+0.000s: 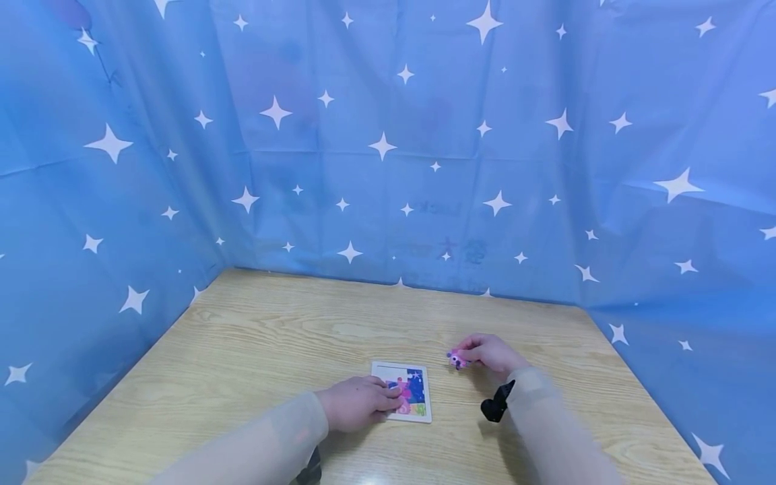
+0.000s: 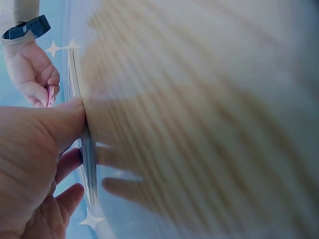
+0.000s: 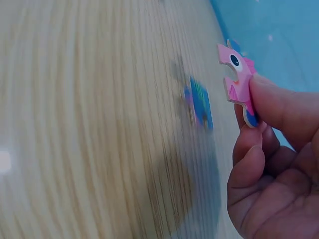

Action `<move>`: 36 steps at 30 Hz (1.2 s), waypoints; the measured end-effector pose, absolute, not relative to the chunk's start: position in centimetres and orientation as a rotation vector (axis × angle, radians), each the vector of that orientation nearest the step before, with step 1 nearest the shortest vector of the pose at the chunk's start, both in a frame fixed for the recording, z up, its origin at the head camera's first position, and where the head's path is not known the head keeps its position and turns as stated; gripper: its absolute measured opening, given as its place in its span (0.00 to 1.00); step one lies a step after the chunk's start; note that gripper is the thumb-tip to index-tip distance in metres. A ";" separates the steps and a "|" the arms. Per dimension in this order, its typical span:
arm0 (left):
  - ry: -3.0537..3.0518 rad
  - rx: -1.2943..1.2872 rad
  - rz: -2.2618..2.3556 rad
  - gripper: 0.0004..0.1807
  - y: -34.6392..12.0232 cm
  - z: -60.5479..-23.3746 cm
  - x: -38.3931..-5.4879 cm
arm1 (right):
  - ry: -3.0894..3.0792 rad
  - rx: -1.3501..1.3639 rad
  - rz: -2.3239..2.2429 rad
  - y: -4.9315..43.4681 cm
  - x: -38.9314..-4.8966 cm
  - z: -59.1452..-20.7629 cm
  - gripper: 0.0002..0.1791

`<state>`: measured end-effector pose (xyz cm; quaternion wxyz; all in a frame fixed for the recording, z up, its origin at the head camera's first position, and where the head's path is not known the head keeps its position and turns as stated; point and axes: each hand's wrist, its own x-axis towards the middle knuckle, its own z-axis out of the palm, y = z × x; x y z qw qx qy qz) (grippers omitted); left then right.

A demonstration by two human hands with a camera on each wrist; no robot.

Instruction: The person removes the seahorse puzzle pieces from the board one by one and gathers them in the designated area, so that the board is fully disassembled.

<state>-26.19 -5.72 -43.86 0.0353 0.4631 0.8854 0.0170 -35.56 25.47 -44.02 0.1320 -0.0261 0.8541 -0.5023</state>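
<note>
A small white-framed jigsaw puzzle (image 1: pixel 388 370) lies flat on the table, showing dark blue, pink and green pieces. My left hand (image 1: pixel 354 404) rests on its left part, fingers extended over the picture. From the left wrist view, the thumb touches the edge of the thin puzzle board (image 2: pixel 88 172). Right of the board, my right hand (image 1: pixel 494 353) pinches a pink puzzle piece (image 3: pixel 241 74) with an eye printed on it, between thumb and fingers. The piece is held above the table.
Another loose puzzle piece (image 3: pixel 202 104), blue with some pink, lies on the table beyond the right hand in the right wrist view. The wooden table (image 1: pixel 273 337) is bordered by a blue star-patterned curtain (image 1: pixel 364 202) at the back and sides.
</note>
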 end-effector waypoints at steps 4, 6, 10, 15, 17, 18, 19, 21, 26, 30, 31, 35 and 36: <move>2.720 1.424 0.056 0.22 -5.8 -43.7 -26.1 | 2.465 -0.072 -1.456 27.3 -35.6 -44.0 0.06; 2.716 1.407 0.065 0.22 -5.8 -43.7 -26.0 | 2.473 -0.066 -1.433 28.0 -35.7 -44.0 0.06; 2.716 1.415 0.063 0.22 -5.8 -43.8 -26.1 | 2.520 -0.045 -1.351 29.1 -35.7 -44.2 0.06; 2.711 1.419 0.074 0.23 -5.8 -44.1 -26.3 | 2.541 -0.025 -1.308 29.9 -35.6 -44.4 0.07; 2.707 1.412 0.080 0.23 -5.8 -44.1 -26.4 | 2.536 -0.010 -1.317 30.1 -35.6 -44.5 0.07; 2.706 1.407 0.083 0.23 -5.8 -44.2 -26.4 | 2.535 -0.008 -1.318 30.1 -35.6 -44.5 0.07; 2.705 1.403 0.084 0.23 -5.8 -44.2 -26.4 | 2.535 -0.005 -1.319 30.2 -35.6 -44.5 0.06; 2.708 1.402 0.080 0.23 -5.8 -44.3 -26.4 | 2.538 0.009 -1.313 30.2 -35.6 -44.6 0.06; 2.717 1.417 0.070 0.23 -5.7 -44.3 -26.5 | 2.630 0.018 -1.183 30.2 -35.8 -44.7 0.05; 2.723 1.423 0.069 0.23 -5.7 -44.3 -26.5 | 2.700 0.023 -1.085 30.2 -35.8 -44.6 0.03; 2.723 1.423 0.069 0.23 -5.7 -44.3 -26.5 | 2.710 0.019 -1.070 30.2 -35.8 -44.6 0.03; 2.720 1.412 0.075 0.23 -5.8 -44.2 -26.4 | 2.728 0.017 -1.056 30.2 -35.8 -44.6 0.02; 2.718 1.407 0.081 0.23 -5.8 -44.2 -26.4 | 2.735 0.012 -1.052 30.2 -35.9 -44.6 0.02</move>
